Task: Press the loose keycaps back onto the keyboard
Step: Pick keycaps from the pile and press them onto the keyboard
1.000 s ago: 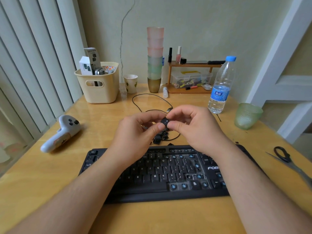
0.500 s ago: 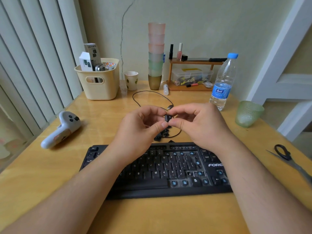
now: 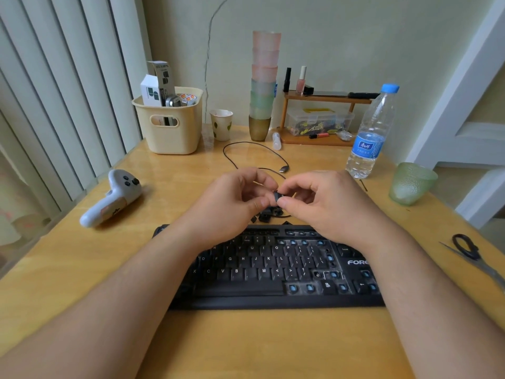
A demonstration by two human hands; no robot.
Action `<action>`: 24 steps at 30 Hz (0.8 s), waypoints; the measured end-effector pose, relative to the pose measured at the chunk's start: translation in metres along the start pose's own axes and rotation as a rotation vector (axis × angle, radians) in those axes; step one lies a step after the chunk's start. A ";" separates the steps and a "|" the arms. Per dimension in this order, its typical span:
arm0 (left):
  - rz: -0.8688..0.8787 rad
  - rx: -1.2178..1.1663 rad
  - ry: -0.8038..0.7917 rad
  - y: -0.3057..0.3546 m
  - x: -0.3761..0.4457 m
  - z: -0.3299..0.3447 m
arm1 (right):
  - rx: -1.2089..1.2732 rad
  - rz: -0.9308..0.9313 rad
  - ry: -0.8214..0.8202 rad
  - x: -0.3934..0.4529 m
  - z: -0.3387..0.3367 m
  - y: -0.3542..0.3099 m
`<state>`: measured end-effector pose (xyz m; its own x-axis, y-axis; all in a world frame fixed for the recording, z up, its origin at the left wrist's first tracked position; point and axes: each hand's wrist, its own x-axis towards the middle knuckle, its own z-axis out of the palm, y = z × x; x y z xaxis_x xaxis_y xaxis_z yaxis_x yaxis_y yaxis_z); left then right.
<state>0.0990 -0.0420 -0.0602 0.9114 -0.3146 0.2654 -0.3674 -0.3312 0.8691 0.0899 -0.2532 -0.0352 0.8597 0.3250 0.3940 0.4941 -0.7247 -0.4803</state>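
A black keyboard (image 3: 267,272) lies on the wooden desk, with several keys missing on its right side, where blue stems show. Just behind its far edge sits a small pile of loose black keycaps (image 3: 266,215). Above that pile both hands meet around one black keycap (image 3: 277,197). My right hand (image 3: 325,203) pinches it between thumb and forefinger. My left hand (image 3: 232,203) has its fingers curled, and its thumb tip touches the same keycap from the left. Both forearms cross over the keyboard and hide parts of it.
A white game controller (image 3: 112,198) lies at the left. Behind the hands runs a black USB cable (image 3: 254,157). A water bottle (image 3: 369,135) and a green glass (image 3: 411,183) stand at the right, scissors (image 3: 470,250) at the right edge. A cream basket (image 3: 170,127) and stacked cups (image 3: 263,86) stand at the back.
Both hands have stayed together on the keycap and turned it slightly between the fingertips. The view has tilted a little, so the desk items sit lower in frame.
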 end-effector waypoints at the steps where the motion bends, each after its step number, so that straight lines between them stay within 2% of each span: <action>1: 0.000 0.056 -0.003 -0.001 0.000 -0.001 | -0.033 -0.002 -0.017 0.001 -0.002 -0.001; 4: -0.005 0.240 0.026 -0.003 0.001 -0.004 | -0.114 0.014 -0.097 0.007 -0.012 -0.002; 6: -0.010 0.329 0.044 -0.003 0.001 -0.007 | -0.194 0.019 -0.208 0.008 -0.021 0.000; 10: -0.009 0.376 0.088 -0.002 0.003 -0.010 | -0.326 0.073 -0.403 0.000 -0.022 0.010; 19: 0.032 0.413 0.129 -0.005 0.005 -0.009 | -0.322 -0.002 -0.469 -0.004 0.003 0.005; 24: 0.043 0.430 0.105 -0.006 0.004 -0.008 | -0.299 0.028 -0.519 0.003 0.004 0.002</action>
<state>0.1063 -0.0340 -0.0608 0.8993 -0.2518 0.3576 -0.4291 -0.6664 0.6097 0.0937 -0.2513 -0.0384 0.8600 0.5030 -0.0866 0.4770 -0.8524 -0.2143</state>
